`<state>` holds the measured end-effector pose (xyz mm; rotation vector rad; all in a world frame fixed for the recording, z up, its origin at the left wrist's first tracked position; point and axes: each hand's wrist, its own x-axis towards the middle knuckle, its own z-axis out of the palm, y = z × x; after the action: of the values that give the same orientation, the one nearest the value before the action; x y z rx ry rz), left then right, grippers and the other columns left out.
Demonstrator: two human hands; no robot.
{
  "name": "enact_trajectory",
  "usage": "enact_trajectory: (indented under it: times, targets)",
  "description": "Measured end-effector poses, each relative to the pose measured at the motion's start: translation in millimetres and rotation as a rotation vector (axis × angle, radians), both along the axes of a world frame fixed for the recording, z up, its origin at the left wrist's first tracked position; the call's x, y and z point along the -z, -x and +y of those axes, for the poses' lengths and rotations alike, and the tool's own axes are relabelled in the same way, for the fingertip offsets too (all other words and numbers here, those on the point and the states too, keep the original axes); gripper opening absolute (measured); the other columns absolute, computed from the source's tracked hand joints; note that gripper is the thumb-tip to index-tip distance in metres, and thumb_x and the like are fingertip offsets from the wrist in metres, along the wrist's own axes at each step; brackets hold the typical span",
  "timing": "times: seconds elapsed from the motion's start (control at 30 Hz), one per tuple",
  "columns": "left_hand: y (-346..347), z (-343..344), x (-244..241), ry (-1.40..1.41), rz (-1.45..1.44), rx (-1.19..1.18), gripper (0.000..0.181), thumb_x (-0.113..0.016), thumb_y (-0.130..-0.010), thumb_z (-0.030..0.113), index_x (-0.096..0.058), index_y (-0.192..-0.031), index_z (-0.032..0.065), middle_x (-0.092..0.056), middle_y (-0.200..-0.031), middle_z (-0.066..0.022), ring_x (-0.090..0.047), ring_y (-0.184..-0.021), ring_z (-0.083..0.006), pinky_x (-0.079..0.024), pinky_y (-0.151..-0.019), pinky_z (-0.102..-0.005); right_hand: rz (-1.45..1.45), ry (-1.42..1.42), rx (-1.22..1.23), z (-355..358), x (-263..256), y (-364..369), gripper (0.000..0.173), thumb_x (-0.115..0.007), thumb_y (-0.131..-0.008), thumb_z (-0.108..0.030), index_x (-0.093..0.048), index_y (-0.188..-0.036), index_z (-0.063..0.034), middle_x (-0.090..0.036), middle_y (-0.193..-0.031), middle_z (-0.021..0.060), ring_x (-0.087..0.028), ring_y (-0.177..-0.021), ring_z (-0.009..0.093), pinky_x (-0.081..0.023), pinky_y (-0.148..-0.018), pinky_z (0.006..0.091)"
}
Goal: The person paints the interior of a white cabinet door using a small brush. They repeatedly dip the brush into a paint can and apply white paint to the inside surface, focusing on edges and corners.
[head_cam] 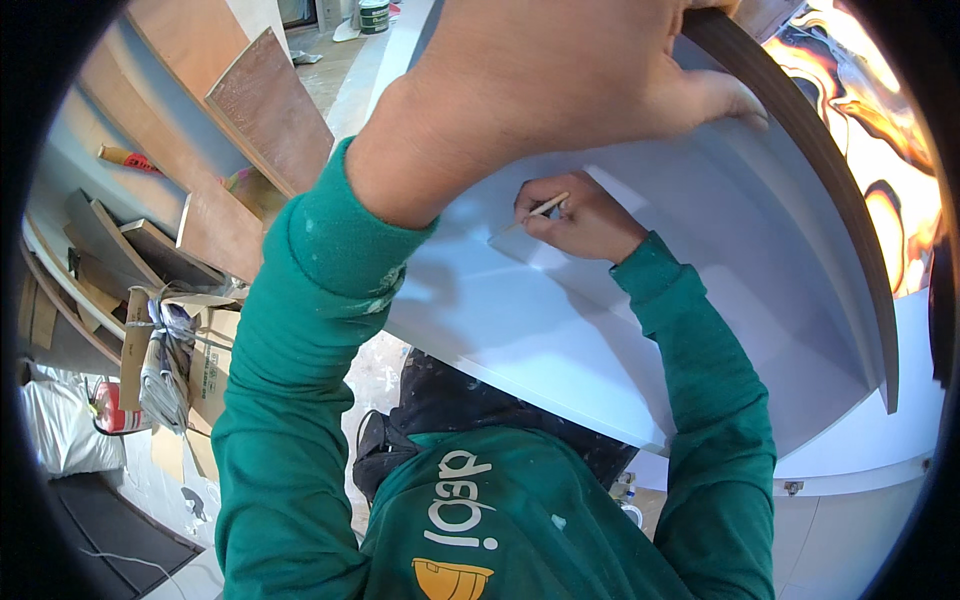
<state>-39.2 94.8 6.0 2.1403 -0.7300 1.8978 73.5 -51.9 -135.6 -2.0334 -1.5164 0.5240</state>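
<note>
My left hand [540, 82] spreads large across the top of the view, its fingers hooked over the dark brown wood-grain edge [810, 120] of a white panel and its thumb lying along the inner side. The frame's top cuts off most of those fingers. Below it, my right hand [585, 217] pinches a thin, pale wooden stick [551, 204], either a pencil or a fine brush handle. The stick's lower end points at the smooth white panel surface [525, 315], near a faint line. Whether that end touches the surface is hard to tell.
Wooden boards [270, 112] lean at the left. Below them are flattened cardboard [214, 360], tied folded papers [161, 390], a red fire extinguisher [120, 409] and a white sack [67, 427]. A paint tub [373, 15] stands far back. Shiny reflective sheeting [892, 150] is at right.
</note>
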Motion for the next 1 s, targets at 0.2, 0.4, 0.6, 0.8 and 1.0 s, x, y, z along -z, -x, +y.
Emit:
enact_trajectory:
  times: [0.2,0.4,0.6,0.8,1.0]
  targets:
    - [5.3,-0.8,-4.7,-0.042,0.005,-0.072,0.035,-0.09,-0.066,0.026,-0.063,-0.076,0.006,-0.056,-0.063,-0.0076,-0.057,-0.062,-0.0262,-0.038,-0.072,-0.0373,0.013,0.015,0.001,-38.3,-4.9,-7.4,0.008,-0.066,-0.083,-0.007,-0.068,-0.089,-0.0024,-0.069,-0.082,0.0067,-0.062,-0.075,0.015,-0.049,-0.069,0.0316]
    - [0.0,-4.1,-4.3,-0.063,-0.124,0.13,0.034,-0.091,-0.069,0.026,-0.066,-0.078,0.0053,-0.06,-0.065,-0.0076,-0.057,-0.062,-0.0231,-0.039,-0.071,-0.0337,-0.07,0.117,-0.001,-56.2,-16.6,-13.6,0.012,-0.067,-0.081,-0.015,-0.068,-0.081,-0.0032,-0.067,-0.073,0.0141,-0.064,-0.068,0.028,-0.05,-0.068,0.0389]
    - [0.8,-7.5,-6.2,-0.004,-0.019,0.169,0.035,-0.094,-0.069,0.027,-0.068,-0.078,0.0057,-0.064,-0.065,-0.006,-0.06,-0.062,-0.0184,-0.04,-0.068,-0.0305,-0.088,0.027,-0.019,-41.2,-1.9,-13.8,0.009,-0.065,-0.082,-0.012,-0.067,-0.081,-0.0028,-0.066,-0.07,0.0097,-0.059,-0.064,0.019,-0.05,-0.067,0.0334]
    - [-10.7,-6.8,-3.7,0.043,0.015,0.215,0.035,-0.096,-0.068,0.029,-0.07,-0.079,0.0071,-0.067,-0.066,-0.0037,-0.061,-0.062,-0.016,-0.04,-0.07,-0.0295,-0.106,-0.113,-0.04,-25.1,-1.5,-3.9,0.008,-0.067,-0.082,-0.012,-0.068,-0.083,-0.0037,-0.067,-0.07,0.009,-0.059,-0.064,0.019,-0.05,-0.067,0.0332]
    - [8.7,-19.7,-9.1,-0.095,-0.026,-0.113,0.037,-0.096,-0.067,0.031,-0.071,-0.081,0.0069,-0.066,-0.07,-0.0037,-0.06,-0.068,-0.0171,-0.042,-0.071,-0.0304,0.022,-0.094,0.041,-56.8,1.4,-10.5,0.009,-0.067,-0.083,-0.011,-0.07,-0.086,-0.0035,-0.067,-0.075,0.007,-0.06,-0.068,0.017,-0.049,-0.066,0.0326]
